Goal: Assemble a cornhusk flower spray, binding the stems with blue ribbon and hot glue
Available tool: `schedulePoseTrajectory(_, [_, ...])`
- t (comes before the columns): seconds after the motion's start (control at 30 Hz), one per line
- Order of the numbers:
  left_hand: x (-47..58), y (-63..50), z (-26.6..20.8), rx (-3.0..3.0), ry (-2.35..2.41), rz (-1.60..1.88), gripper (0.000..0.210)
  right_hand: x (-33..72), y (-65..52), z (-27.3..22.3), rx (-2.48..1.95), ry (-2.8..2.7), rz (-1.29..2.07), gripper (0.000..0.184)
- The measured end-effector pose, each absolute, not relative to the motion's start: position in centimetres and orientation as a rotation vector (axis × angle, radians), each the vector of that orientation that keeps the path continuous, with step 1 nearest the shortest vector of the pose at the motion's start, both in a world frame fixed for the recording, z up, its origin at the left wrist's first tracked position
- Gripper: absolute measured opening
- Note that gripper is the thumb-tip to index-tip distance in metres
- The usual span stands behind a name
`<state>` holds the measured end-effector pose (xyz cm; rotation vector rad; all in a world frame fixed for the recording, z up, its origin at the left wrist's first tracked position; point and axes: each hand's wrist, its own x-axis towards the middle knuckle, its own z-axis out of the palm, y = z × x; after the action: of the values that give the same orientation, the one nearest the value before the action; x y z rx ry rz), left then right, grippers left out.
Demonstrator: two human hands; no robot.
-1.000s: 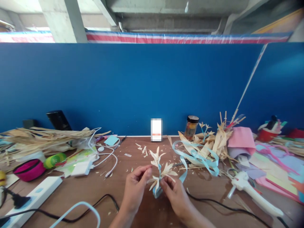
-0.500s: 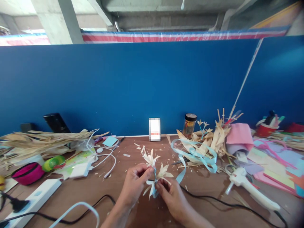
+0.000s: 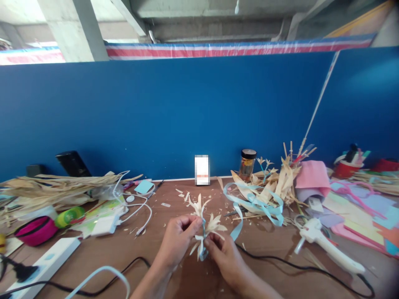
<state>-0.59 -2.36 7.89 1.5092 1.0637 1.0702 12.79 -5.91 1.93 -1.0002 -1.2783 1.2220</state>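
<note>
Between my hands, over the middle of the table, is a flower spray (image 3: 199,205) with pale, pointed husk-like petals on a stem wrapped in light blue. My left hand (image 3: 181,233) pinches the stem just below the top bloom, thumb against the forefinger. Lower down, my right hand (image 3: 222,251) closes its fingertips on the stem near the side bloom (image 3: 216,224). Another bloom hangs at the bottom, beside a loop of blue ribbon (image 3: 203,252). My fingers hide part of the stem.
To the right lie light blue ribbon (image 3: 274,211), dry husks (image 3: 285,178), a lidded jar (image 3: 247,164) and a white glue gun (image 3: 327,245). A power strip (image 3: 46,261), cables and a pink band (image 3: 35,230) are on the left. A blue partition (image 3: 174,112) stands behind.
Both hands keep their pinch on the flower spray. The spray has turned slightly, its lower bloom moving a little to the right. The view has shifted slightly.
</note>
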Motion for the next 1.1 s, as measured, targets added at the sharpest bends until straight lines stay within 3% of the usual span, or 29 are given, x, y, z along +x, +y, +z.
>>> schedulePoseTrajectory(0.63, [-0.22,-2.26,8.20,1.495,1.148,1.062,0.018,12.93,-5.86,2.59,-0.966,-1.248,1.240,0.032])
schedulePoseTrajectory(1.1, [-0.53,-2.19,8.53,1.552,1.185,1.091,0.024,12.98,-5.66,2.08,-0.957,-1.154,1.294,0.027])
